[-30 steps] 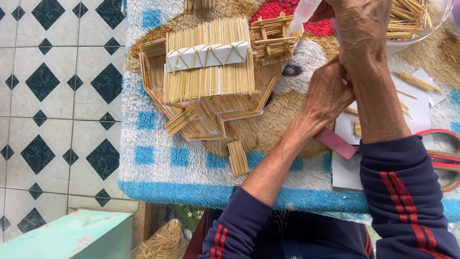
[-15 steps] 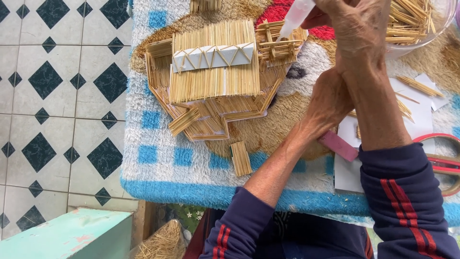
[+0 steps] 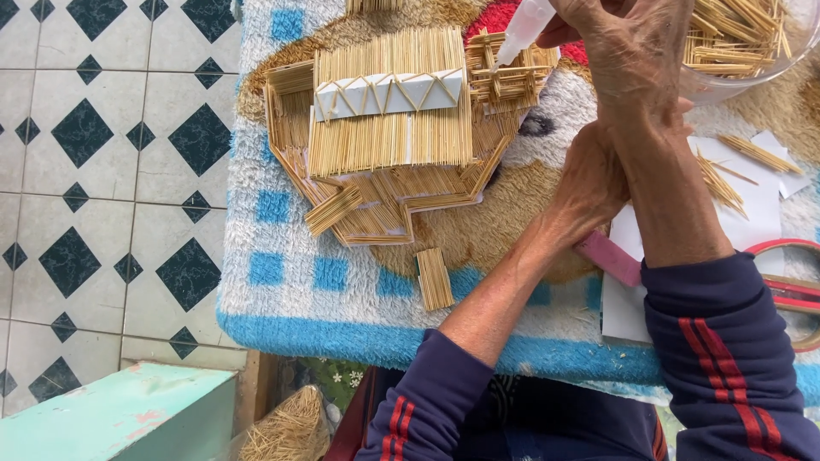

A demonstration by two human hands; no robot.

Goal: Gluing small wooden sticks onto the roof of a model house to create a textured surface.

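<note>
My right hand [image 3: 632, 60] grips a white glue bottle [image 3: 523, 26], its nozzle pointing down-left at a small toothpick lattice frame [image 3: 508, 78]. The frame sits at the right end of a model house of toothpicks [image 3: 389, 141] with a white zigzag-trimmed strip [image 3: 389, 92]. My left hand [image 3: 589, 183] is curled against the underside of my right wrist; its fingers are hidden. A small loose toothpick panel [image 3: 434, 278] lies nearer me on the fluffy blue-and-white mat [image 3: 282, 282].
A clear bowl of toothpicks [image 3: 743, 38] stands at the top right. White paper [image 3: 743, 222] with loose toothpicks, a pink block [image 3: 608, 258] and red-handled scissors [image 3: 790, 290] lie to the right. Tiled floor [image 3: 102, 171] and a teal stool [image 3: 120, 418] are to the left.
Both hands stay almost where they were. The glue nozzle has come a little closer to the small lattice frame, and the view has drifted slightly.
</note>
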